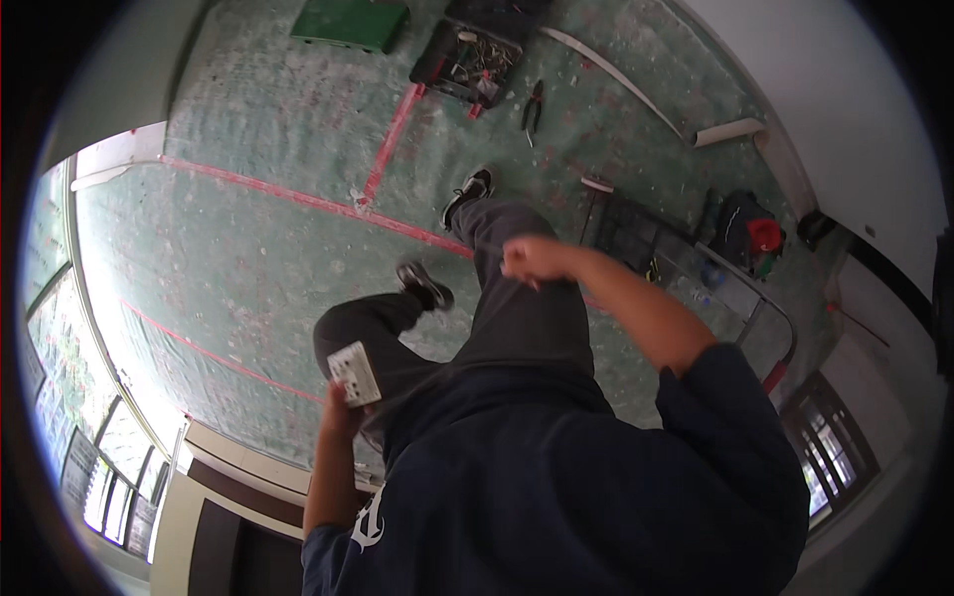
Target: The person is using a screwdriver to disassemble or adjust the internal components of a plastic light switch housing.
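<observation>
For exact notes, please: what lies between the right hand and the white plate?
In the head view, dark trouser legs lie between the right hand and the white plate, with green floor showing between the legs.

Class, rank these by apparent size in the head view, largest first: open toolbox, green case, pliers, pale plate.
1. Open toolbox, cut off on top
2. Green case, also cut off
3. Pale plate, nearer the camera in the left hand
4. Pliers

The left hand holds 1 white plate, the right hand blurred above trousers.
</observation>
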